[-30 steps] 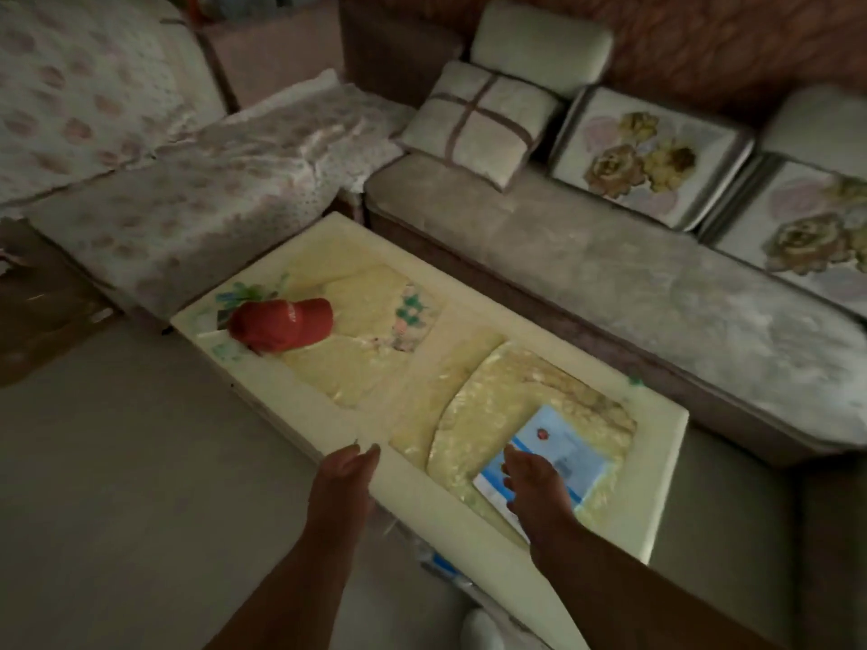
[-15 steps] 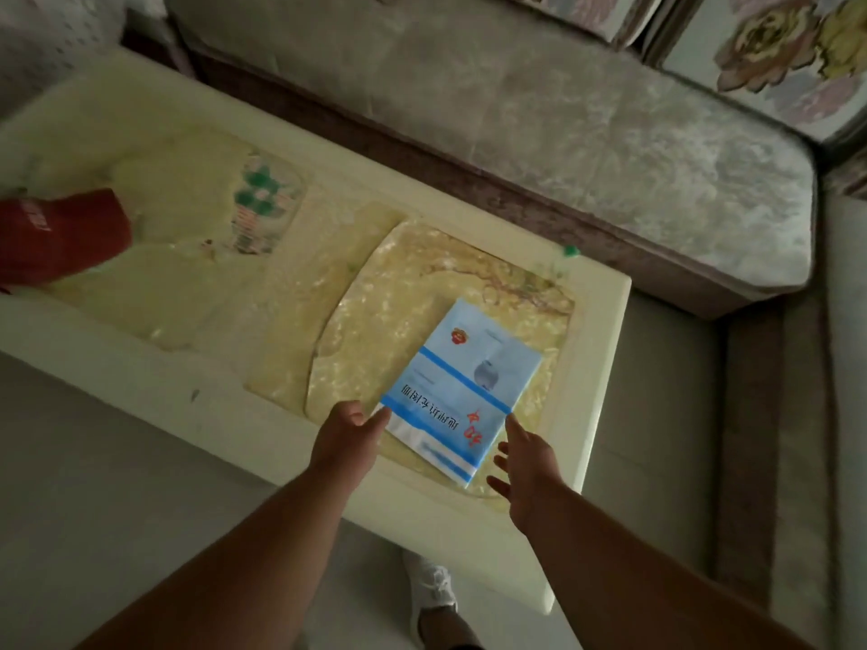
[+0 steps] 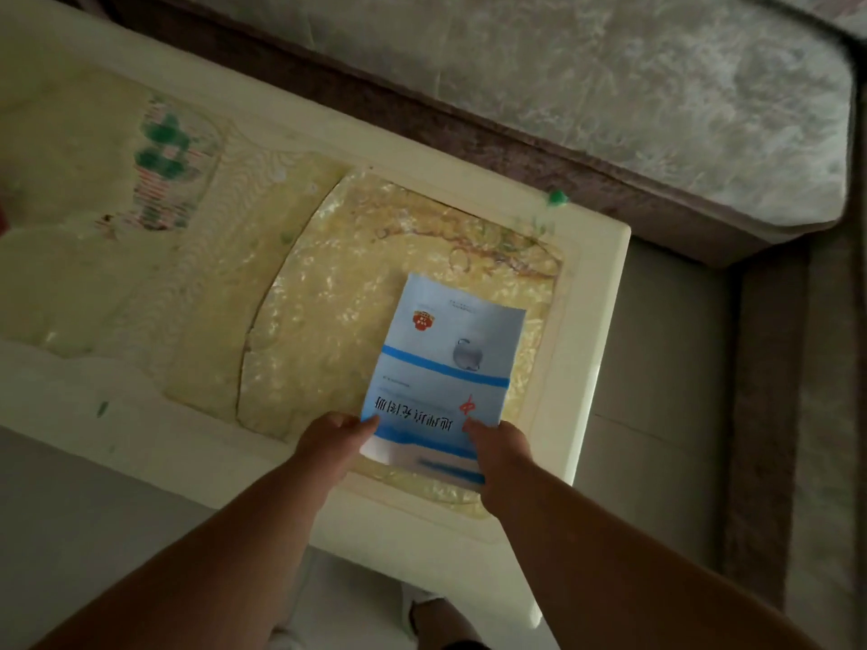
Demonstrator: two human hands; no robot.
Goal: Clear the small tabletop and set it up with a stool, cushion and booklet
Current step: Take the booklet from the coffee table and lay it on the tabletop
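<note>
A blue and white booklet (image 3: 445, 368) lies on the right end of the low cream table (image 3: 596, 321), its printed title upside down to me. My left hand (image 3: 330, 445) grips its near left corner, thumb on the cover. My right hand (image 3: 499, 455) grips the near right corner in the same way. The booklet's near edge looks slightly raised off the yellowish patterned tabletop (image 3: 328, 321). No stool or cushion is in view.
A grey sofa seat (image 3: 657, 86) runs along the far side of the table, close to its edge. A narrow strip of pale floor (image 3: 657, 368) lies right of the table. My foot in a white shoe (image 3: 422, 607) shows below.
My head has dipped closer over the table's right end, and the red cap has left the view. Both hands have closed on the booklet's near corners.
</note>
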